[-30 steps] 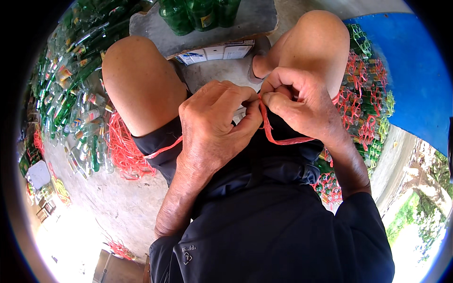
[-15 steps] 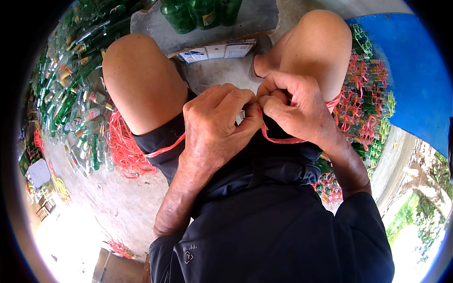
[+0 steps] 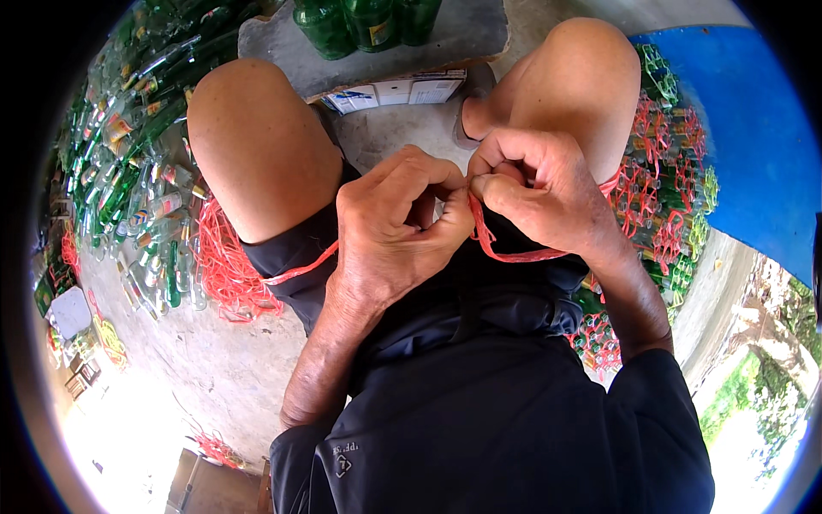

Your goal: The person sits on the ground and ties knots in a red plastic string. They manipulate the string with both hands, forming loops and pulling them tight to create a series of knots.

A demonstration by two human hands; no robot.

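A red plastic ribbon [image 3: 514,256] runs across my lap, with a loop hanging between my hands. My left hand [image 3: 398,224] pinches it with thumb and forefinger, knuckles up. Close against it, my right hand [image 3: 544,188] also pinches the ribbon, its fingers curled in. The fingertips of both hands meet above my lap, and the exact spot where the strands cross is partly hidden by them. One length of ribbon passes under my left wrist toward a tangled heap of red ribbon [image 3: 229,265] beside my left thigh.
Green bottles [image 3: 368,24] stand grouped on a low grey slab [image 3: 282,51] beyond my knees. A big pile of loose bottles [image 3: 128,188] lies to the left. Bottles tied with red and green ribbon [image 3: 664,188] stand on the right, beside a blue panel [image 3: 745,128].
My left hand has shifted slightly, opening the gap between its thumb and forefinger a little wider. Both hands keep their pinch on the ribbon.
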